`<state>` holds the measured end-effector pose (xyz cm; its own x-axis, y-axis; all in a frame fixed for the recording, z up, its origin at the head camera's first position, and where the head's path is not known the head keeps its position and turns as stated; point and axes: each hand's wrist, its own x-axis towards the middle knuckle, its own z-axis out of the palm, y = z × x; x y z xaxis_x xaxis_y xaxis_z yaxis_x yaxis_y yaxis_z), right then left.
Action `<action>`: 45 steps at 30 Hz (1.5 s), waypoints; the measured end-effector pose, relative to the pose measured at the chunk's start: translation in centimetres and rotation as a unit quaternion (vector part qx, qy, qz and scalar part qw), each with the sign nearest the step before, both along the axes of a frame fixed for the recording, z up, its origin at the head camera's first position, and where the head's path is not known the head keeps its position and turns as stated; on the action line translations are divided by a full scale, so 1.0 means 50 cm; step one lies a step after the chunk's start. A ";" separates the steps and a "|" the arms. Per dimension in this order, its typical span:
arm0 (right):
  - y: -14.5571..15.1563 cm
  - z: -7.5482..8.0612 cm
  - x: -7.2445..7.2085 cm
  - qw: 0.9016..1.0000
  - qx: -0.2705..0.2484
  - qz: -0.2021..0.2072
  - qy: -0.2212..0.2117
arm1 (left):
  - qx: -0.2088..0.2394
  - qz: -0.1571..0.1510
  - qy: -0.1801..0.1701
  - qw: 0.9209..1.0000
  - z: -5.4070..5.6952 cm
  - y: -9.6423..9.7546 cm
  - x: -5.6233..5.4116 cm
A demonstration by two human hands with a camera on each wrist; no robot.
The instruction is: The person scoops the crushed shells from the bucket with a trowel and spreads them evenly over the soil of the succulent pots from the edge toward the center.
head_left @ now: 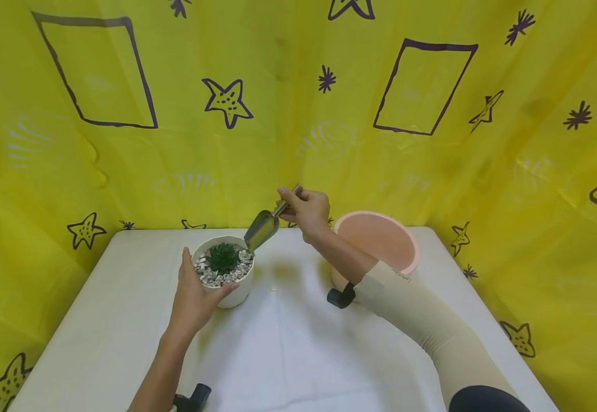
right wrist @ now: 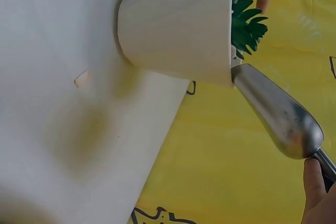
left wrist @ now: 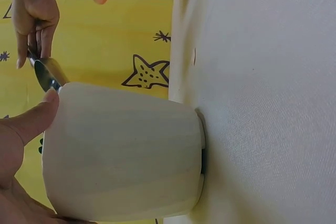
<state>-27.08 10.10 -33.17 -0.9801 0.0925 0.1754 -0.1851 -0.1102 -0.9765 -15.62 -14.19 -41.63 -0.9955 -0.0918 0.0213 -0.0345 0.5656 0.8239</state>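
A white flower pot (head_left: 233, 297) stands on the table, holding a green succulent (head_left: 223, 258) among grey and white pebbles (head_left: 217, 278). My left hand (head_left: 193, 294) holds the pot by its rim, thumb on the near side and fingers at the left. In the left wrist view the thumb (left wrist: 37, 121) lies against the pot's upper edge. My right hand (head_left: 308, 213) grips a metal scoop (head_left: 262, 230) by its handle. The scoop tilts down, its tip at the pot's right rim beside the pebbles. The right wrist view shows the scoop's back (right wrist: 278, 114); its inside is hidden there.
A larger pink pot (head_left: 375, 237) stands at the back right, partly behind my right forearm. A small pale chip (right wrist: 82, 79) lies on the white table (head_left: 277, 355). A yellow patterned curtain (head_left: 277, 154) hangs behind and on both sides.
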 end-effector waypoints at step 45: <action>0.363 0.042 0.071 0.984 -0.050 -0.160 0.060 | -0.024 -0.080 0.198 0.977 0.045 0.150 -0.013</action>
